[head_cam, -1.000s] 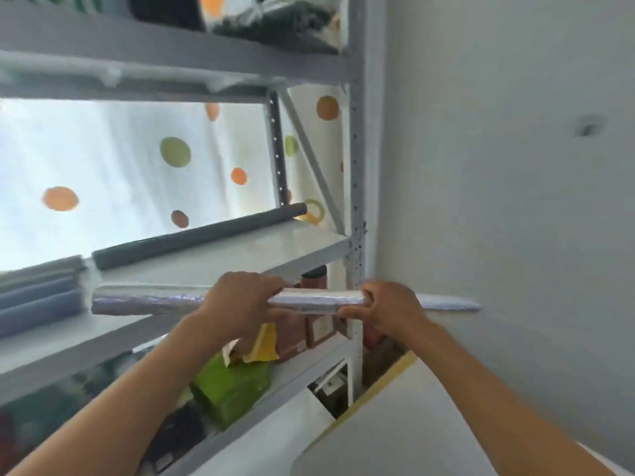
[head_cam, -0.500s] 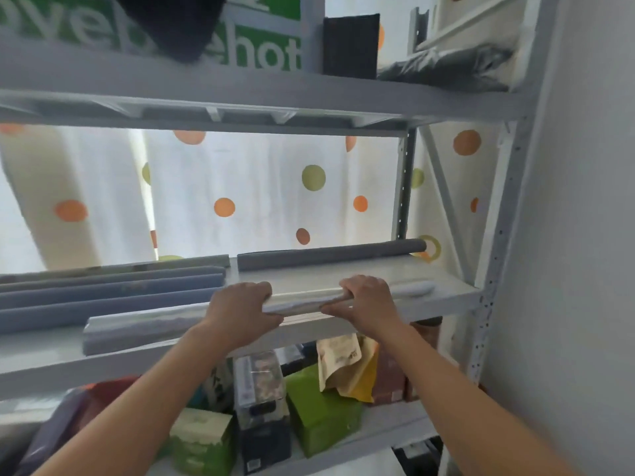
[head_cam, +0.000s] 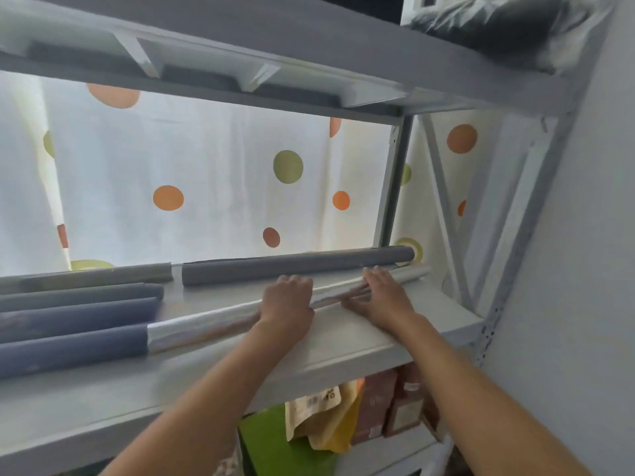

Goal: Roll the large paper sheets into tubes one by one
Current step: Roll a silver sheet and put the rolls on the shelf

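Both grips lie flat, left hand point(head_cam: 287, 304) and right hand point(head_cam: 381, 297) pressing silver tube point(head_cam: 206, 322) mid-shelf point(head_cam: 343, 348), bare board toward its front edge

text: dark marks on tan bag point(head_cam: 314, 412) | too blurry to read | boxes point(head_cam: 381, 403): labels too small to read

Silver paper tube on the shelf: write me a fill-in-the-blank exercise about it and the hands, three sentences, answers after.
1. The silver tube lies on the ____, under both hands.
2. The left hand and the right hand rest on the tube with fingers pointing toward the dotted ____.
3. Just behind the hands lies a dark ____ tube.

Missing words: shelf; curtain; grey
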